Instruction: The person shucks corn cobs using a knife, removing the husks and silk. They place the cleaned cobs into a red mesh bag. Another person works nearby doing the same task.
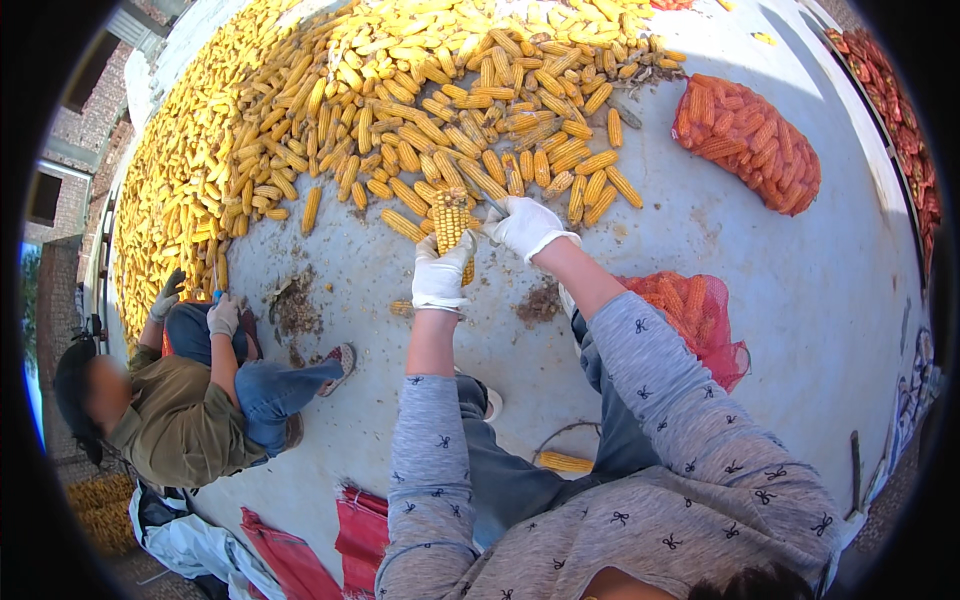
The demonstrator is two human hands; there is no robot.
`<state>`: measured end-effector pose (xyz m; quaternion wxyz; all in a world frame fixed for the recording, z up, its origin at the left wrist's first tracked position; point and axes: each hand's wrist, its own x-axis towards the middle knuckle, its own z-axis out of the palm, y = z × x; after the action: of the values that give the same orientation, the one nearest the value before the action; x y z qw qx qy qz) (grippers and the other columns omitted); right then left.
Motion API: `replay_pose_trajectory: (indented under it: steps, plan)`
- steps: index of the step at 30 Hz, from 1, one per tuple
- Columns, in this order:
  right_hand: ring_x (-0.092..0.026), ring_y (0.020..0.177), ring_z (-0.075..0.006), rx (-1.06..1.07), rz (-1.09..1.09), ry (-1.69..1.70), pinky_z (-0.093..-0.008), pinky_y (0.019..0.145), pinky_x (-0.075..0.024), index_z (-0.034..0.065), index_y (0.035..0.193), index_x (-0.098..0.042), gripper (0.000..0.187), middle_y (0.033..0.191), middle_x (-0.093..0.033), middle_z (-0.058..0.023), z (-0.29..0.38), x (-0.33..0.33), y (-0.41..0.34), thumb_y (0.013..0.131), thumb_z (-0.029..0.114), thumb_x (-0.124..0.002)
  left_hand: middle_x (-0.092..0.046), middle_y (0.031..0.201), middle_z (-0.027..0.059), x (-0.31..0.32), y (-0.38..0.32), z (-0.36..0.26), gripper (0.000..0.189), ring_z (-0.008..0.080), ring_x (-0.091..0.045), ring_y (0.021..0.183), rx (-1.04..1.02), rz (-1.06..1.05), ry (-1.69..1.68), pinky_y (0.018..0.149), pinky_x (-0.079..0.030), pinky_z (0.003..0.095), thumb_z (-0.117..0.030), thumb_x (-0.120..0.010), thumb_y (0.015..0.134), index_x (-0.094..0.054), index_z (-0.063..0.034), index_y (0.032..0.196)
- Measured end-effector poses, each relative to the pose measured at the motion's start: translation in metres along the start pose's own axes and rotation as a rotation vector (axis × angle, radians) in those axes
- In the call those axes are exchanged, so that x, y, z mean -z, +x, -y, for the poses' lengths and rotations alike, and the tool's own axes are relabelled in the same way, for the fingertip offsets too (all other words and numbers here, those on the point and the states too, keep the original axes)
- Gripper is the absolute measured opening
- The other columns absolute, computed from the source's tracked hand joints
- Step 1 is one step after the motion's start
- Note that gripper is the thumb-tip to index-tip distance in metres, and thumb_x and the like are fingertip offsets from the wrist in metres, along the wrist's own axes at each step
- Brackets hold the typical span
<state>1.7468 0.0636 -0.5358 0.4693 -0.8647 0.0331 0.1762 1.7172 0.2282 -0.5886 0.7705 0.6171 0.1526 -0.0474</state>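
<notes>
My left hand (441,276), in a white glove, is closed around the lower part of a yellow corn cob (451,219) held upright. In my right hand (528,229), gloved the same way, is a thin metal pointed tool (492,202); its handle is hidden by the fingers. The tool's tip end lies just right of the cob's upper part, and I cannot tell whether they touch. Just beyond both hands spreads a large heap of husked corn cobs (420,127) on the concrete floor (360,262).
A full red mesh bag of cobs (750,142) lies at the right. Another mesh bag (690,307) sits partly behind my right arm. At left a crouching person (195,405) in gloves holds a blue-handled tool (217,295). Red sacks (360,536) lie at lower left.
</notes>
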Motion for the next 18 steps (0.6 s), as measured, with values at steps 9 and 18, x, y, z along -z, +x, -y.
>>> replay_pose_trajectory:
  steps: [9,18]
  plan:
    - [-0.049,0.047,-0.0069,-0.044,-0.242,0.632,-0.0225,0.042,-0.0381,0.0088,0.093,-0.071,0.013,0.073,-0.066,-0.0028,-0.008,0.011,0.008,0.084,0.018,-0.069,-0.064,0.096,0.0103,-0.008,-0.002,0.003,0.048,0.0128,-0.063,0.079,-0.191,-0.123,0.311,0.068,-0.053,0.0250,-0.007,-0.078,0.078,-0.046,0.0035,0.112]
    - [-0.044,0.044,-0.0039,-0.192,-0.116,0.997,-0.0194,0.039,-0.0300,0.0093,0.091,-0.066,0.017,0.071,-0.067,-0.0050,-0.008,0.022,0.006,0.083,0.022,-0.074,-0.064,0.097,0.0126,-0.006,-0.002,0.003,0.050,0.0147,-0.063,0.082,-0.215,-0.100,0.389,0.071,-0.054,0.0264,-0.008,-0.080,0.075,-0.046,0.0051,0.110]
